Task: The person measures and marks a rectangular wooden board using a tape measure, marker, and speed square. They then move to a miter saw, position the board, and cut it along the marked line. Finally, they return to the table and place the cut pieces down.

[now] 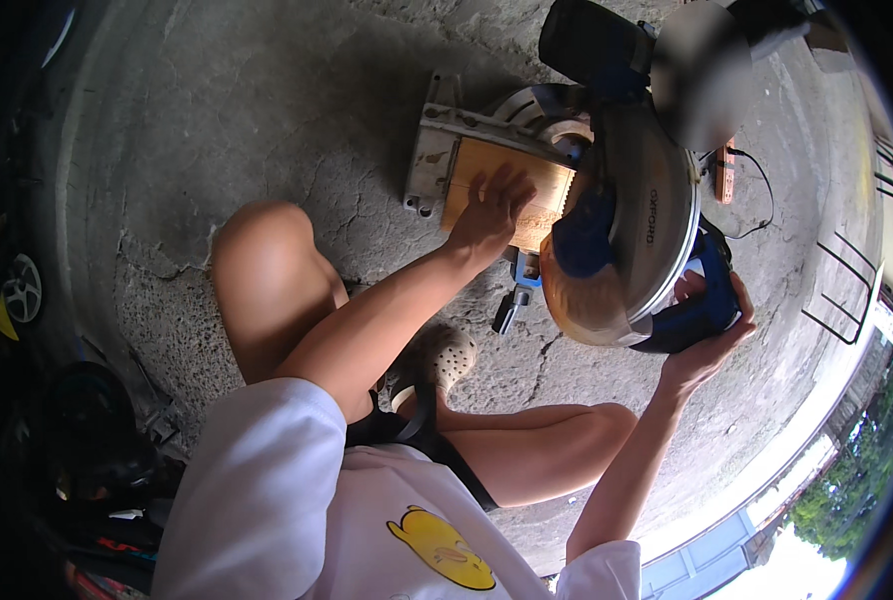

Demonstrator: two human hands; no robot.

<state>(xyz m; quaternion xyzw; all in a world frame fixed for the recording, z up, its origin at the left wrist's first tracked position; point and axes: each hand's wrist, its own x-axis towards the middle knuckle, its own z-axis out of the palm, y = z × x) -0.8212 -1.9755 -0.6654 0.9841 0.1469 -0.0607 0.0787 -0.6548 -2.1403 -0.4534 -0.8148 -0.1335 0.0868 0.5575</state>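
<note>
A miter saw [627, 270] with a grey guard and dark blue housing sits on the concrete in front of me. A wooden board [466, 170] lies on its metal base [429, 160], with pale sawdust near the toothed blade's edge. My left hand [499, 212] rests on the board with fingers spread and slightly bent, a short way left of the blade. My right hand [715, 335] is wrapped round the dark blue handle [697, 315] on the saw's right side. A clamp-like part [514, 305] sticks out below the base.
An orange power strip [726, 175] with a black cord lies behind the saw. My bent legs and perforated clog [447, 355] are below it. Black metal frames [837, 290] stand at the right. Dark gear [97, 430] and a spoked wheel [22, 290] crowd the left edge.
</note>
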